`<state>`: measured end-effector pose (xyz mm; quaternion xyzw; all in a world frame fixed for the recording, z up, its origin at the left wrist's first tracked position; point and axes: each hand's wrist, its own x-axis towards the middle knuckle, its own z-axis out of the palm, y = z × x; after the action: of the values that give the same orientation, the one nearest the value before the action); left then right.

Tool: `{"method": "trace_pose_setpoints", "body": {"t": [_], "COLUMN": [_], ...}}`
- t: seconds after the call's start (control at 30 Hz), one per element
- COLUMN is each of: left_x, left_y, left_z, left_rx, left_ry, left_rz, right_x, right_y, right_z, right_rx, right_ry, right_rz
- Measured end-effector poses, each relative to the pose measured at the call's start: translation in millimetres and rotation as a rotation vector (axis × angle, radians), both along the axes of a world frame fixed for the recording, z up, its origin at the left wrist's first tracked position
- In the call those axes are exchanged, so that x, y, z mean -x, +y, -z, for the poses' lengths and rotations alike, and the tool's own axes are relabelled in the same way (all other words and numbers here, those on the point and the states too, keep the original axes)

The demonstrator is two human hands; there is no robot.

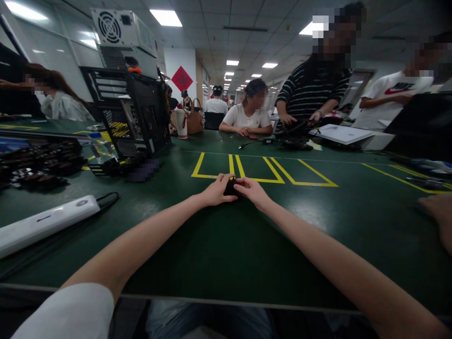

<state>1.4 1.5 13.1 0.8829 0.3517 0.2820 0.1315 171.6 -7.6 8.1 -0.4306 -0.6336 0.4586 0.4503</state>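
Both my arms reach forward over the dark green table point(226, 254). Between my hands is a small black object point(231, 187), mostly covered by fingers, so its kind cannot be made out. My left hand point(217, 189) closes round its left side, thumb toward me. From the right, my right hand point(252, 190) grips it with thumb and fingertips. The object is low over the table or resting on it, just on my side of the yellow tape outlines point(254, 180).
An open black computer case point(130, 113) stands at the left, a metal power supply point(122, 28) on top. Nearer lie a white power strip point(49, 223) and dark parts point(38, 162). A white cup point(181, 123) is beyond. Several people are around; another person's hand point(439, 216) rests at the right.
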Motion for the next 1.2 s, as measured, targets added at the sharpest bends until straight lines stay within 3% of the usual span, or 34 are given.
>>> {"method": "trace_pose_setpoints", "body": {"t": [0.13, 0.33, 0.47, 0.93, 1.2], "left_x": [7.2, 8.3, 9.1, 7.2, 9.0], "left_y": [-13.7, -17.9, -18.4, -25.3, -25.9], "left_z": [-0.9, -0.1, 2.1, -5.0, -6.0], "left_rx": [-0.079, -0.244, -0.224, -0.238, -0.228], "left_ry": [-0.035, -0.022, -0.062, -0.109, -0.088], "left_rz": [0.051, -0.017, -0.046, 0.045, 0.032], "right_x": [0.6, 4.8, 5.6, 4.1, 5.1], "right_y": [-16.3, -22.5, -20.1, -20.6, -19.2], "right_z": [3.6, 5.0, 6.9, 8.5, 9.5], "right_rx": [-0.134, -0.173, -0.161, -0.142, -0.154], "right_ry": [0.034, 0.031, 0.041, 0.161, 0.060], "right_rz": [-0.031, 0.019, 0.028, -0.051, 0.015]}}
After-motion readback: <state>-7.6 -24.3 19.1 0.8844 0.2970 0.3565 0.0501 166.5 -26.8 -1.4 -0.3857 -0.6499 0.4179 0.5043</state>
